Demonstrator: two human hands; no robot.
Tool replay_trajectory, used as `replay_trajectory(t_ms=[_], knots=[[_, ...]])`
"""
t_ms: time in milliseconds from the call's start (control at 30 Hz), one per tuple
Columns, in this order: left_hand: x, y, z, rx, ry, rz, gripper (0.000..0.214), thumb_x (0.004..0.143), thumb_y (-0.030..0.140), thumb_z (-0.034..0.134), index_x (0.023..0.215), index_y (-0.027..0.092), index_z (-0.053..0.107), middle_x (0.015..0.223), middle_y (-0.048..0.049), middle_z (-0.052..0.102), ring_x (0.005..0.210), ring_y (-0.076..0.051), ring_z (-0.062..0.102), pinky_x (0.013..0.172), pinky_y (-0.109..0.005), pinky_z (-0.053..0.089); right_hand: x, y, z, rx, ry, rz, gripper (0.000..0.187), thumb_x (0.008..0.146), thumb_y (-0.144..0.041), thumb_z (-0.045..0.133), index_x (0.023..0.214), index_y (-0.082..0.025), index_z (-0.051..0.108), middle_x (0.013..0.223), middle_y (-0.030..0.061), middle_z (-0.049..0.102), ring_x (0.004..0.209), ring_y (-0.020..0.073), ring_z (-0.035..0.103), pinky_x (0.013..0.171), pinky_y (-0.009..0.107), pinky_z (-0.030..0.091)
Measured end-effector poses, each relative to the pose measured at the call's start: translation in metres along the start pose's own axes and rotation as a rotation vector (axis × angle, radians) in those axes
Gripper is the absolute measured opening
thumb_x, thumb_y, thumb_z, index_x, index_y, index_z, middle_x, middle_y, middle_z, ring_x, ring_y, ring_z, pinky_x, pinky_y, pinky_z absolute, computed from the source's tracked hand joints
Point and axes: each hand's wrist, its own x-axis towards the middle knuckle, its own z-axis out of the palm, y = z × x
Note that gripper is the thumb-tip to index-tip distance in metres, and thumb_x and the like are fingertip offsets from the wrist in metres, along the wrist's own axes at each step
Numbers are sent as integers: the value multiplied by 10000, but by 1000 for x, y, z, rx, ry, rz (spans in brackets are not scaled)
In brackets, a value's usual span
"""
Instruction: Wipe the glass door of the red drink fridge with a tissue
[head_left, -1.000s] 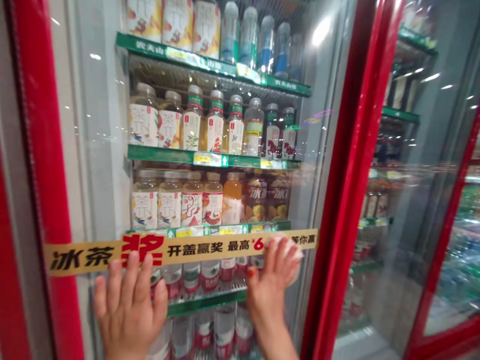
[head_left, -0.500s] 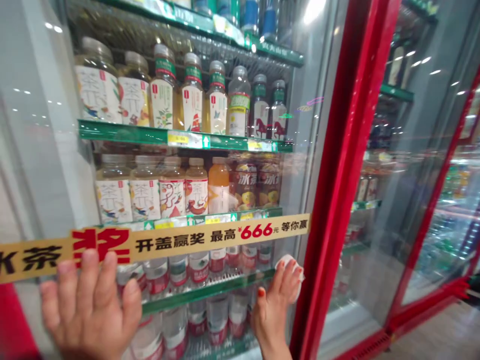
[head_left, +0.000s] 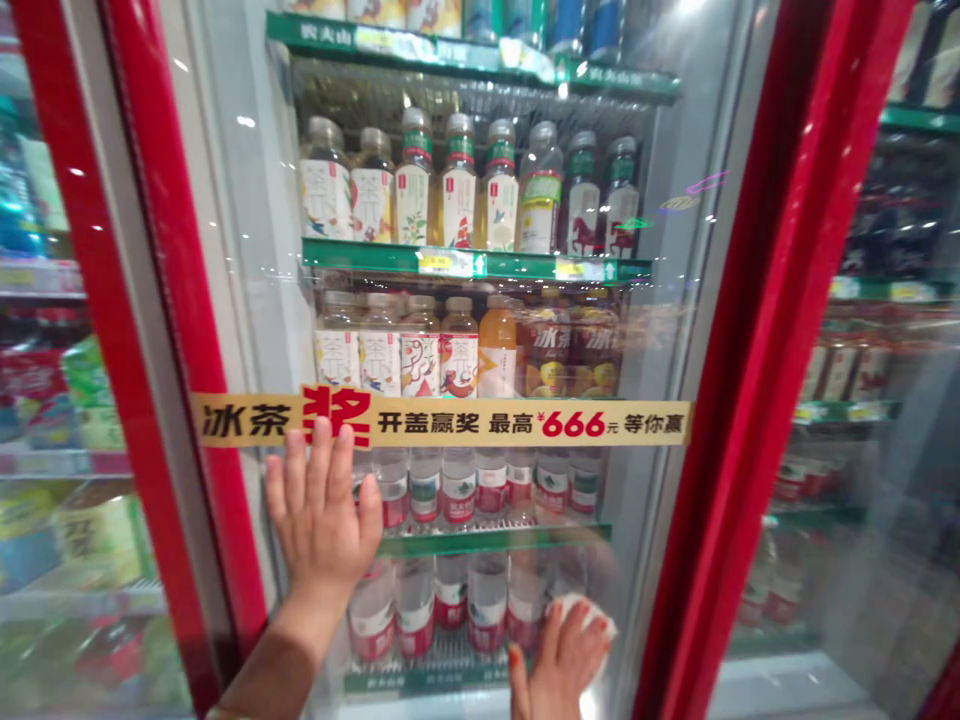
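Left hand [head_left: 322, 510] flat on glass cooler door [head_left: 652, 480], fingers spread, gripping nothing, just below yellow banner [head_left: 442, 422]. Right hand [head_left: 562, 665] low, well below left hand, fingers curled over white cloth [head_left: 581, 615]. Cloth pressed against glass by right hand's fingers. Bottled water [head_left: 487, 600] behind glass, beside right hand. Left palm bracing door; good even contact.

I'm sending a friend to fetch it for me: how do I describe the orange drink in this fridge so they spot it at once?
Find the red-framed glass fridge door with a gold banner reading 666 across it. In the row just above the banner, look right of centre for the orange-filled bottle. It is the only orange one, with pale-labelled bottles to its left and dark-labelled bottles to its right.
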Motion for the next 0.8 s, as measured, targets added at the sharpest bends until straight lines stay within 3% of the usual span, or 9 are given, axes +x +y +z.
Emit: replay_trajectory(t_ms=[100,167,233,300,433,500,600,733,800], knots=[[0,1,2,5,15,-12,802,1051,291,561,1777,291,221,1854,-51,266,1762,-254,151,1460,-550,121,96,-12,-14,27,24,1,874,1099,-571,404,1791,-286,-48,1883,138,-57,1708,543,-110,1167,1013,245],[-1,0,3,0,15,-20,806,1052,296,551,1779,310,206,1852,-46,268,1761,-259,154,1458,-555,123,126,-33,-16,26,-39,-90,847,1096,-563,447,1800,-308,51,1891,137,96,1730,528,-44,1220,968,213],[-2,-1,4,-8,7,-23,811,1054,307,542,1782,321,183,1851,-49,270,1761,-264,152,1457,-558,120,113,-53,-15,21,-158,-308,807,1075,-546,519,1788,-345,202,1853,110,296,1736,508,81,1266,915,190],[-3,-2,5,-9,-4,-26,801,1064,325,529,1782,317,175,1847,-63,282,1760,-271,158,1453,-565,124,72,-58,-18,50,-290,-584,727,1031,-596,588,1715,-435,406,1773,19,475,1716,442,237,1336,801,193],[-3,-3,4,-9,-30,-34,758,1085,355,499,1779,287,200,1834,-92,320,1762,-277,158,1448,-581,127,11,-23,-43,162,-452,-865,504,906,-813,597,1333,-590,749,1573,-163,674,1589,277,492,1349,530,329],[-3,-3,4,-14,-39,-36,752,1089,355,488,1779,271,202,1833,-100,324,1767,-275,133,1449,-587,117,24,-2,-56,186,-488,-833,430,951,-762,565,1295,-595,763,1508,-174,718,1525,230,561,1304,472,397],[-4,-2,4,-20,-47,-35,758,1089,350,490,1781,264,194,1837,-104,314,1770,-268,105,1452,-584,104,85,8,-58,173,-478,-624,499,1057,-576,531,1542,-505,623,1632,-75,639,1601,257,488,1335,533,356],[-5,-2,4,-13,-53,-29,760,1088,343,501,1781,269,199,1838,-102,313,1769,-269,117,1452,-586,112,141,-26,-36,200,-403,-292,716,1095,-504,462,1745,-216,373,1845,161,270,1747,452,96,1338,828,99],[-4,-2,3,-10,-41,-17,771,1081,326,521,1781,268,203,1839,-99,310,1767,-266,125,1454,-573,118,127,-50,-33,298,-431,-242,705,1056,-549,517,1702,-270,473,1812,121,368,1728,442,210,1361,782,158]])
